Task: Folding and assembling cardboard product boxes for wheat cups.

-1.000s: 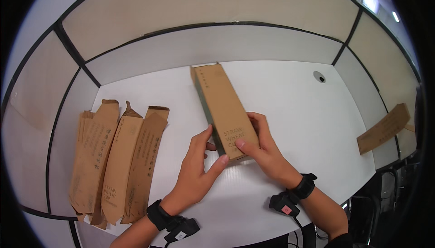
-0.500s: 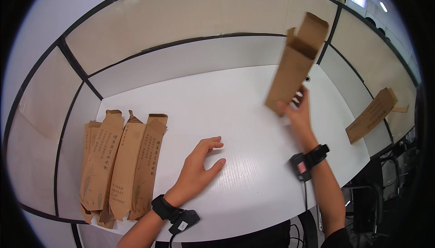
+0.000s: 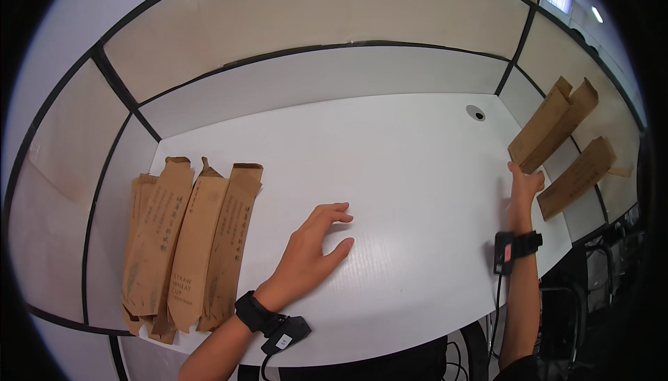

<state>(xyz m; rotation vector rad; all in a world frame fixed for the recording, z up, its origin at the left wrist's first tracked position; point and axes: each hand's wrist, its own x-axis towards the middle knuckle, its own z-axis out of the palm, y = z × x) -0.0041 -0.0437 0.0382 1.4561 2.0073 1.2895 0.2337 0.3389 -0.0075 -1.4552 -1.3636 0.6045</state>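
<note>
At the right side of the desk an open-topped brown cardboard box (image 3: 554, 125) stands upright, its flaps raised. My right hand (image 3: 525, 187) is at its lower end, thumb on the left and fingers curled on the right, gripping the base. Just to its right stands a second cardboard box (image 3: 577, 178), with a flap sticking out. My left hand (image 3: 313, 252) hovers over the middle front of the desk, fingers apart and holding nothing. Flattened cardboard boxes (image 3: 198, 249) lie in an overlapping pile on the left, beyond my left wrist.
The white desk (image 3: 390, 172) has light partition panels (image 3: 313, 12) on its far, left and right sides. A round cable hole (image 3: 476, 113) is near the far right corner. Black straps with small devices and cables are on both my wrists. Chairs (image 3: 557, 311) stand at lower right.
My right hand has carried the opened box from the far middle right to the desk's right side, beside the other upright box. My left hand stays nearly in place; the view has shifted slightly.
</note>
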